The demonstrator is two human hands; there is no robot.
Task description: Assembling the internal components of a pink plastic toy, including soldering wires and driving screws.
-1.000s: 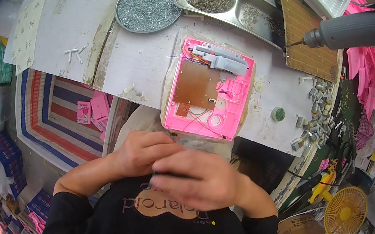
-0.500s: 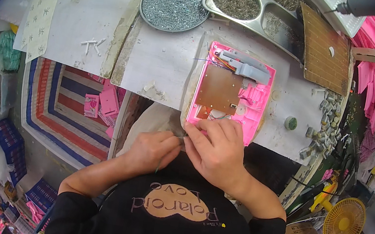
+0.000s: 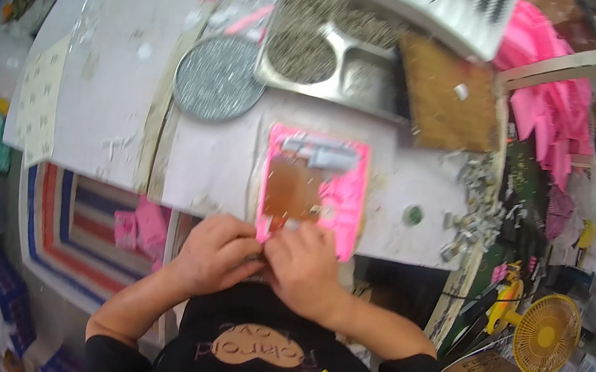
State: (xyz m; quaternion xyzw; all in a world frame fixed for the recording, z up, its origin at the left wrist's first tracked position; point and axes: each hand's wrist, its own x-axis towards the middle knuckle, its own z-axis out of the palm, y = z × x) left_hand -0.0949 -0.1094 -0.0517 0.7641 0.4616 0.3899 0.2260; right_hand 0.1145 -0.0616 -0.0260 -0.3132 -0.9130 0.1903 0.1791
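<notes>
Casing [image 3: 344, 213]: pink, open, at near edge of table [image 3: 199, 170], brown board [image 3: 293, 191] inside.
Left hand [image 3: 218, 255]: curled by casing's near-left corner; cannot tell what it grips.
Right hand [image 3: 306, 271]: bent over casing's near edge; grip likewise unclear.

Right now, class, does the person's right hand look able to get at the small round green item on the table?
Probably yes: the right hand is busy at the near edge of the pink casing, but nothing visible seems to block its way rightward to the round green item.
</notes>
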